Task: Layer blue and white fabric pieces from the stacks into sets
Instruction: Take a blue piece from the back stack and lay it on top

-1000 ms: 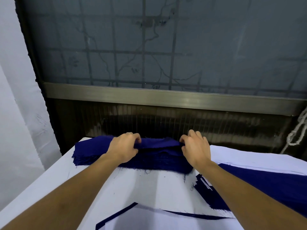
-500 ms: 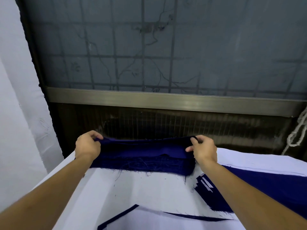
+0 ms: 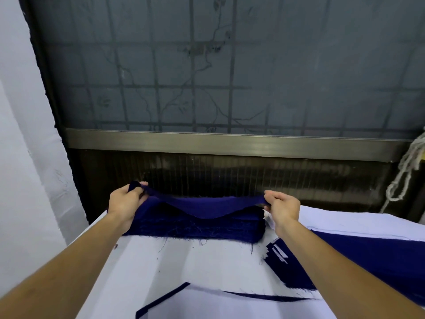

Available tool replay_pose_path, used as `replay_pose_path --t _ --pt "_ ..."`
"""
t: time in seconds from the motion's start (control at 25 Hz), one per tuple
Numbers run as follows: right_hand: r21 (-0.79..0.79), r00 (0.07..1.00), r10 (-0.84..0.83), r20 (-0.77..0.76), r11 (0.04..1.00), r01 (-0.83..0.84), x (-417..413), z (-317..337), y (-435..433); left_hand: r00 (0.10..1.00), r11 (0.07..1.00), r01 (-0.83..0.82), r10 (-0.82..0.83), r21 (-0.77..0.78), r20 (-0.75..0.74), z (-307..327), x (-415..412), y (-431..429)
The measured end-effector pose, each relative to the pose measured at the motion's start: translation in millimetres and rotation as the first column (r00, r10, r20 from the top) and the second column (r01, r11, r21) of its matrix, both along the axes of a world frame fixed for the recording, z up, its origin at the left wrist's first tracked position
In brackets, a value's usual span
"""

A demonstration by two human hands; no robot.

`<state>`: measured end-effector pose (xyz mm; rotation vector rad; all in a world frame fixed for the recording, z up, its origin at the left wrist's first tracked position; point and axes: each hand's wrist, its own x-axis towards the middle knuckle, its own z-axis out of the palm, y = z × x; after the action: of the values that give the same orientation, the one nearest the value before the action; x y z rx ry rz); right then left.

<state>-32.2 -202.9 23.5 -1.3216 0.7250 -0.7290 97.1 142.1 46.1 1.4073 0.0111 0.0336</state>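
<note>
The left hand [image 3: 125, 203] is pinching the left end of a single dark blue cut fabric piece [image 3: 207, 207] between thumb and curled fingers; a corner of the cloth is poking up above the knuckles. The right hand [image 3: 284, 209] is pinching the piece's right end between thumb and forefinger, the other fingers curling loosely behind.

The piece is hanging between both hands, ends raised, middle sagging toward the thick stack of dark blue fabric pieces [image 3: 195, 230] directly beneath. Cannot tell whether the sagging middle is touching the stack.

The stack is sitting at the far edge of the white-covered table [image 3: 207, 261], between the two wrists, with loose threads fraying along its near side.

Right of the stack, partly under the right forearm, a broad dark blue fabric spread [image 3: 379, 261] is lying flat. Its stepped left edge is showing several layers with small white slivers among them. Beyond it, a flat white fabric sheet [image 3: 345, 223] is lying along the table's far right.

At the near edge a white cut fabric piece [image 3: 207, 305] is lying over a blue one, thin blue strips showing along its top border.

Behind the table a frosted grey window with a dark grid [image 3: 230, 77] is standing above a brushed metal rail [image 3: 230, 143]. A white knotted rope [image 3: 404, 171] is hanging at far right, and a pale wall [image 3: 23, 157] is showing at left.
</note>
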Motion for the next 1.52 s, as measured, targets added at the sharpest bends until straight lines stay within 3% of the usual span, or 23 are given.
replay_pose_path --t 0.16,0.24,0.32,0.36,0.4,0.48,0.6,0.92,1.08,1.28,1.52 --pt "0.019 0.994 0.088 0.066 0.996 -0.09 -26.0 19.5 -1.4 0.998 0.996 -0.03 0.034 -0.085 0.051 18.2 -22.9 -6.9" --pt "0.019 0.984 0.153 0.087 0.988 -0.155 -48.2 26.7 -1.6 0.999 0.966 0.01 0.003 -0.258 0.048 24.5 -36.0 -10.2" --pt "-0.01 0.973 0.201 0.113 0.98 -0.201 -79.2 29.2 -4.0 0.994 0.88 0.112 -0.102 -0.462 0.046 24.4 -52.0 -9.5" --pt "-0.026 0.966 0.222 0.134 0.975 -0.22 -96.2 28.3 -5.6 0.989 0.869 0.144 -0.141 -0.473 0.043 22.3 -59.3 -8.6" --pt "-0.039 0.96 0.235 0.15 0.972 -0.232 -113.2 25.7 -7.6 0.986 0.896 0.162 -0.161 -0.412 0.037 18.6 -66.6 -8.6" --pt "-0.055 0.964 0.224 0.142 0.974 -0.218 -146.2 16.7 -11.8 0.988 0.981 0.147 -0.141 -0.129 0.06 7.6 -83.6 -10.9" --pt "-0.117 0.982 0.166 0.092 0.981 -0.155 -188.9 -0.4 -15.2 0.988 0.973 0.086 -0.11 0.213 0.105 -13.6 -115.3 -11.1" --pt "-0.277 0.999 0.033 0.022 0.961 -0.025 -268.3 -38.1 -27.4 0.992 0.908 0.128 -0.126 0.398 -0.034 -49.8 -188.7 4.4" --pt "-0.37 0.998 0.011 -0.062 0.928 -0.033 -284.6 -53.7 -30.3 0.996 0.816 -0.018 -0.038 0.578 0.085 -64.5 -209.3 2.5" --pt "-0.469 0.987 -0.035 -0.156 0.882 -0.043 -289.9 -67.9 -30.6 0.978 0.801 -0.125 0.0 0.585 0.209 -90.4 -219.9 2.9" --pt "-0.623 0.942 -0.17 -0.29 0.78 -0.051 -284.7 -67.8 -22.8 0.972 0.762 -0.177 0.036 0.622 0.231 -96.3 -219.7 1.7"
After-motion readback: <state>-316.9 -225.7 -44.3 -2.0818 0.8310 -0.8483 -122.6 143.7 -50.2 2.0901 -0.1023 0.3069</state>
